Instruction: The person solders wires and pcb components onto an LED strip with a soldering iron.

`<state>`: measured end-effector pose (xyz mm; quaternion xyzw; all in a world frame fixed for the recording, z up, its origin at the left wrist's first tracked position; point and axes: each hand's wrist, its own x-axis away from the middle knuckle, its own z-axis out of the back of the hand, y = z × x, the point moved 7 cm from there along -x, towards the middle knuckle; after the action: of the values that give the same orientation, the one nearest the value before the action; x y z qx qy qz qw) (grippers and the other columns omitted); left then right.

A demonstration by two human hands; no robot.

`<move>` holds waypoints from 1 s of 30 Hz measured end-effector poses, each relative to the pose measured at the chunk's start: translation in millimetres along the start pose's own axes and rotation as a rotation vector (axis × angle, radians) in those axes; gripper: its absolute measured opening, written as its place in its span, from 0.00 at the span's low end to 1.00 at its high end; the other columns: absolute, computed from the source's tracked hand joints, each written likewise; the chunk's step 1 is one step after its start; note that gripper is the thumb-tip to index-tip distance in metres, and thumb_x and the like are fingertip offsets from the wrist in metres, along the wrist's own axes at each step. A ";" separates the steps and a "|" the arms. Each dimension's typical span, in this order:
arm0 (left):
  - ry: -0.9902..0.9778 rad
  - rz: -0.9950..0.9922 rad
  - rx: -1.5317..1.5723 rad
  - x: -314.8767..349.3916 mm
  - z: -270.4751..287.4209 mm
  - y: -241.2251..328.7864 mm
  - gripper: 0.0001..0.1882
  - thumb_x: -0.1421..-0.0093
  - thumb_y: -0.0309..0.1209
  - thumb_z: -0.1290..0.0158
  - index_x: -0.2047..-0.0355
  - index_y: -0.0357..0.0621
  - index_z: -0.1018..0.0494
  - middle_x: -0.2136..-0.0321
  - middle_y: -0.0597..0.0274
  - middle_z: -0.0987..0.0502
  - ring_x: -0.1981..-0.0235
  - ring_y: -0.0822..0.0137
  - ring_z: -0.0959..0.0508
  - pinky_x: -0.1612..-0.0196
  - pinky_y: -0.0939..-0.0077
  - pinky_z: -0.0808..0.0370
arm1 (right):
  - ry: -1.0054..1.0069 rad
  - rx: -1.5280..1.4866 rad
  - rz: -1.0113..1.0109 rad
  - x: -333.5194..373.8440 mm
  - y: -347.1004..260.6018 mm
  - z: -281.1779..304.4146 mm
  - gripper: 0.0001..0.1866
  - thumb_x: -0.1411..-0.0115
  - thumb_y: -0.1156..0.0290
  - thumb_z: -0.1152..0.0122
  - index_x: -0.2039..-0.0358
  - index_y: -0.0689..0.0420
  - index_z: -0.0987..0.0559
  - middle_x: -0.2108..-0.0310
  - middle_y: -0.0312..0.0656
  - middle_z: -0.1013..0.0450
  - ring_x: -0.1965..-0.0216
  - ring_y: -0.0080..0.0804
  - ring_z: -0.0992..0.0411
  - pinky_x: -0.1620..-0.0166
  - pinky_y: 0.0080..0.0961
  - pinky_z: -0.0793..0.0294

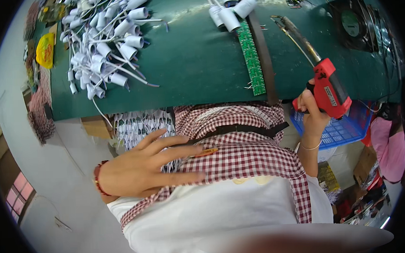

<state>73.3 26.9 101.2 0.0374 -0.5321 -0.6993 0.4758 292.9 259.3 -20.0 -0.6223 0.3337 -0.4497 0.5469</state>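
Observation:
My right hand is wrapped round the handle of a red soldering gun and lifts it over the bench's near right edge. The gun's metal tip, with a thin feed tube beside it, points to the far left. My left hand lies with fingers spread against the front of the checked apron, holding nothing. Left of the gun, a strip of green circuit boards rests along a dark bar. Several white lamp holders with wires sit at the strip's far end.
A heap of white wired lamp holders covers the left of the green bench. At the far right stands a black fan with cables. A yellow bag is far left; below the right edge is a blue basket.

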 end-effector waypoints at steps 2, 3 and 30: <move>0.035 -0.190 0.195 12.2 16.0 16.7 0.23 0.43 0.40 0.46 0.46 0.57 0.29 0.41 0.52 0.38 0.42 0.51 0.37 0.43 0.49 0.41 | -0.042 -0.056 0.007 -7.1 -7.3 -6.5 0.16 0.48 0.86 0.40 0.58 0.67 0.28 0.76 0.38 0.30 0.83 0.20 0.37 0.78 0.19 0.36; -0.018 -0.268 0.228 17.7 12.3 25.3 0.21 0.50 0.38 0.43 0.54 0.53 0.25 0.44 0.54 0.36 0.43 0.50 0.37 0.44 0.51 0.40 | -0.055 -0.096 0.034 -7.6 -11.5 -10.7 0.15 0.48 0.87 0.42 0.58 0.67 0.28 0.77 0.38 0.32 0.84 0.20 0.38 0.79 0.19 0.37; 0.975 1.012 -0.334 89.2 -0.5 -175.6 0.30 0.51 0.28 0.39 0.47 0.43 0.36 0.54 0.48 0.34 0.58 0.47 0.27 0.56 0.62 0.27 | -0.104 -0.233 0.134 -15.9 -22.1 -7.6 0.13 0.44 0.83 0.48 0.57 0.65 0.33 0.83 0.37 0.39 0.85 0.19 0.44 0.79 0.18 0.40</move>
<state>-84.9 -39.8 4.5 0.0210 -0.0974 -0.3687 0.9242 278.3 274.8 -1.4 -0.6803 0.3959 -0.3374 0.5164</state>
